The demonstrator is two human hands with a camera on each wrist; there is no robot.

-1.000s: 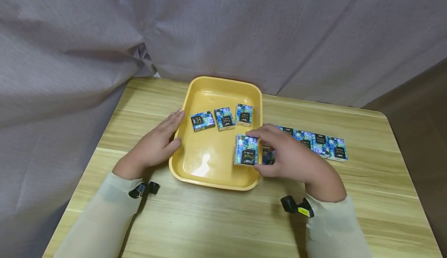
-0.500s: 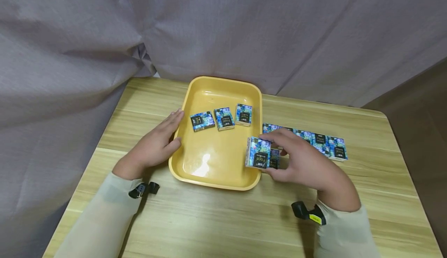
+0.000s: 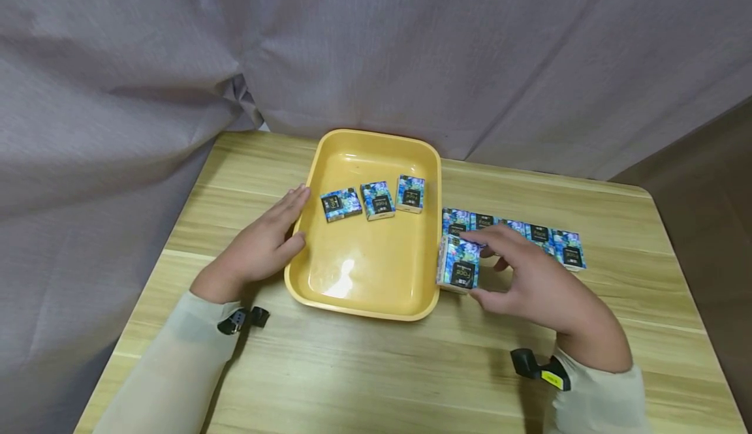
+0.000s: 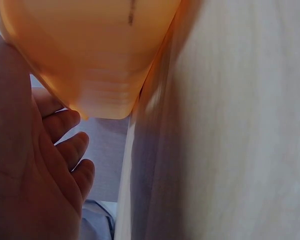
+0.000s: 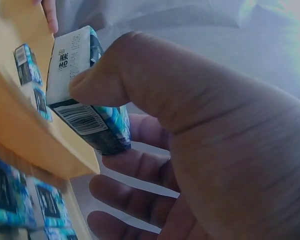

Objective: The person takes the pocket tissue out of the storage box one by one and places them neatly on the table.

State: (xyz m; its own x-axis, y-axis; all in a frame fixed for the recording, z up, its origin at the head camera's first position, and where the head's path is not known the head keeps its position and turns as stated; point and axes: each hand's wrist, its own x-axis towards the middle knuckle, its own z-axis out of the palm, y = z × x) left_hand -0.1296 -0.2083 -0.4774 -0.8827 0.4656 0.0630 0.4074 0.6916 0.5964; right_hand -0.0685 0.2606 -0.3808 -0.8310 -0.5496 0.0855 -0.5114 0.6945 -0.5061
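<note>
My right hand pinches a blue floral pocket tissue pack between thumb and fingers. In the head view the pack overlaps the right rim of the yellow tray. The right wrist view shows the thumb against the white, printed side of the held tissue pack, with the barcode end below. My left hand rests at the tray's left rim, fingers stretched along it. In the left wrist view several fingertips of that hand lie near the tray's outer wall.
Inside the tray lie three similar packs, among them a middle pack. A row of several packs lies on the wooden table, right of the tray. A grey curtain hangs behind the table.
My right hand has moved right and slightly toward me with the tissue pack, from over the tray's inside to its right rim. The left hand and tray have stayed put.
</note>
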